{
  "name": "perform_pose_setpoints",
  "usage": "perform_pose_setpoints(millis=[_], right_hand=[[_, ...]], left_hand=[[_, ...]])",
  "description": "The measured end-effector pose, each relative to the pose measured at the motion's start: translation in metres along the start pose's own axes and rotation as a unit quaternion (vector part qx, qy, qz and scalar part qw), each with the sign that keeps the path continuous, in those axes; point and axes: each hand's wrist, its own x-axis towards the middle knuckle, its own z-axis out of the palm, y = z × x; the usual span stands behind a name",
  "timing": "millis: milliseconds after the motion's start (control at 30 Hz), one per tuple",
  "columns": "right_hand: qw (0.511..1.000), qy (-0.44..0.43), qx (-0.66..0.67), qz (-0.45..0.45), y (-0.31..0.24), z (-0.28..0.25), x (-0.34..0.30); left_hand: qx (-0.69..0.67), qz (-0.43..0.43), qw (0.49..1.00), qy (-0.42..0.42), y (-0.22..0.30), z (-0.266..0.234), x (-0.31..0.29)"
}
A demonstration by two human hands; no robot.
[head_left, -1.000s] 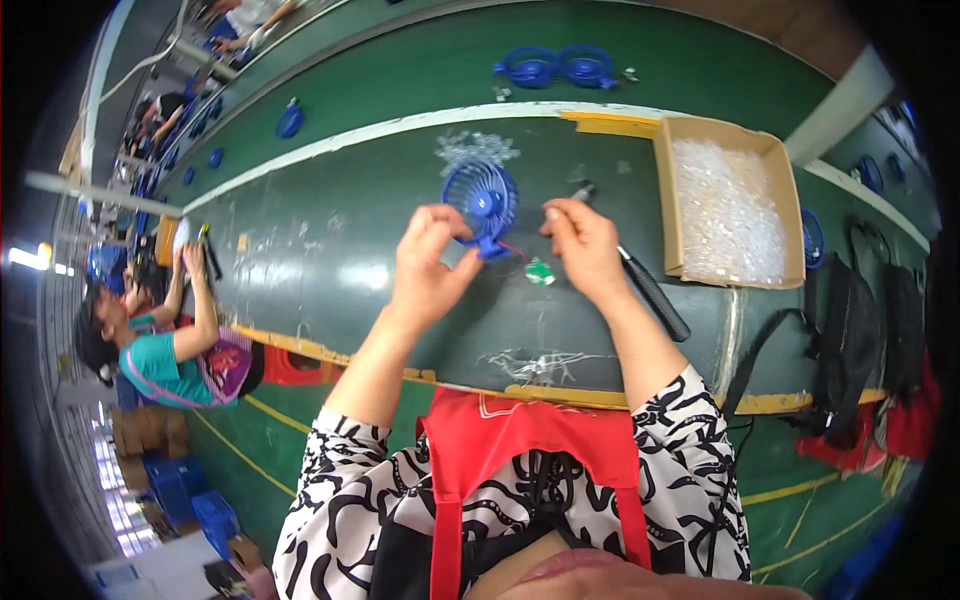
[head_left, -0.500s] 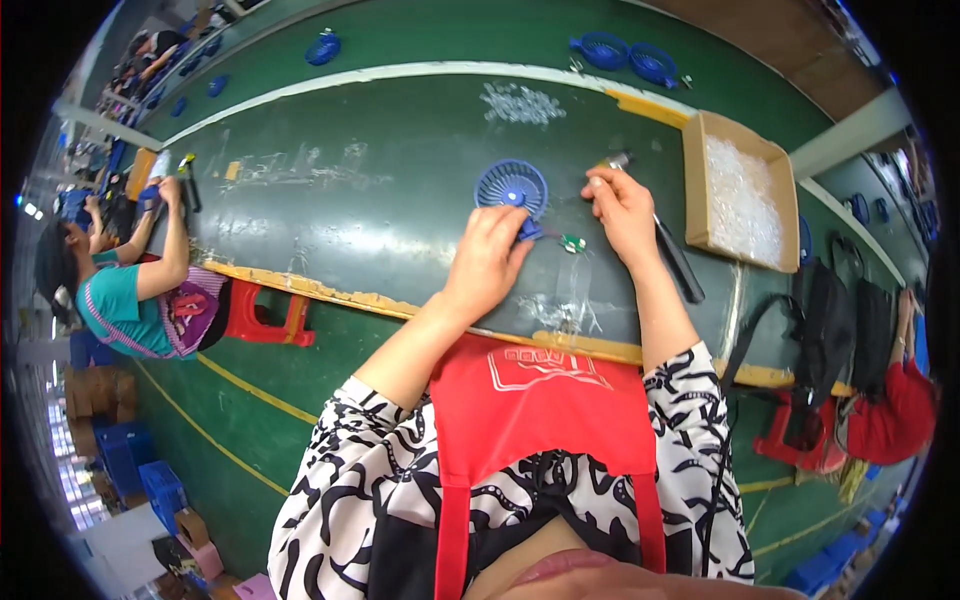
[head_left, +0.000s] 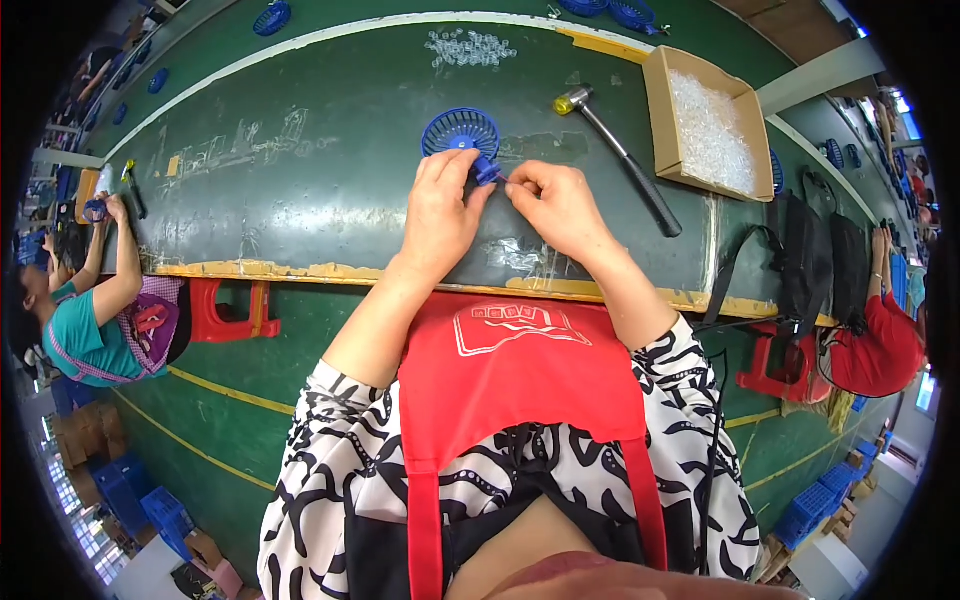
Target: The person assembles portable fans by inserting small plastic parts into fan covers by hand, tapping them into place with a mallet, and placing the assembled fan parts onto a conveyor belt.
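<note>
On the dark green worktop lies a round blue fan-shaped plastic part (head_left: pixel 460 132) with a ribbed grille and a short neck. My left hand (head_left: pixel 442 205) is closed on the neck, fingers on top and thumb at the near side. Close on its right, my right hand (head_left: pixel 556 205) pinches at a thin wire (head_left: pixel 503 178) that comes out of the neck. Whatever else sits in those fingertips is hidden. A hammer (head_left: pixel 625 160) with a yellow-tipped head and black grip lies to the right of my right hand, apart from it.
A cardboard box (head_left: pixel 664 125) of small clear pieces stands at the right. More clear pieces (head_left: pixel 468 48) lie at the far side. Black bags (head_left: pixel 805 240) hang over the table's right end. A co-worker in teal (head_left: pixel 95 325) sits at the left.
My right hand has moved away from the hammer head to the blue part's neck. The small green circuit board seen before no longer shows. My view has shifted, so things sit higher.
</note>
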Motion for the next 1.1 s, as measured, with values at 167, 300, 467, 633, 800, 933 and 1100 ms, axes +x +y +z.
perform_pose_setpoints(millis=[167,300,467,633,800,933,1100], right_hand=[[0.978,-0.024,0.2,0.045,0.001,0.008,-0.001],[0.976,-0.046,0.206,0.06,0.003,0.011,-0.005],[0.972,-0.03,0.228,0.054,0.005,0.012,-0.004],[0.97,-0.036,0.232,0.058,0.005,0.011,-0.004],[0.972,-0.026,0.232,0.041,0.0,0.01,-0.006],[0.978,0.028,0.207,-0.003,-0.013,0.0,-0.009],[0.965,0.151,0.083,-0.198,-0.026,-0.02,-0.009]], left_hand=[[0.022,0.005,1.0,-0.013,0.003,0.001,-0.003],[-0.013,-0.072,0.997,-0.002,0.005,-0.002,0.002],[0.001,-0.044,0.999,0.009,0.003,0.0,0.002],[0.016,-0.016,1.0,0.016,0.001,0.002,0.001],[0.048,0.074,0.995,0.044,0.002,-0.001,0.006],[0.089,0.123,0.988,0.035,0.009,-0.011,0.019],[-0.05,0.055,0.997,-0.01,0.02,-0.02,0.028]])
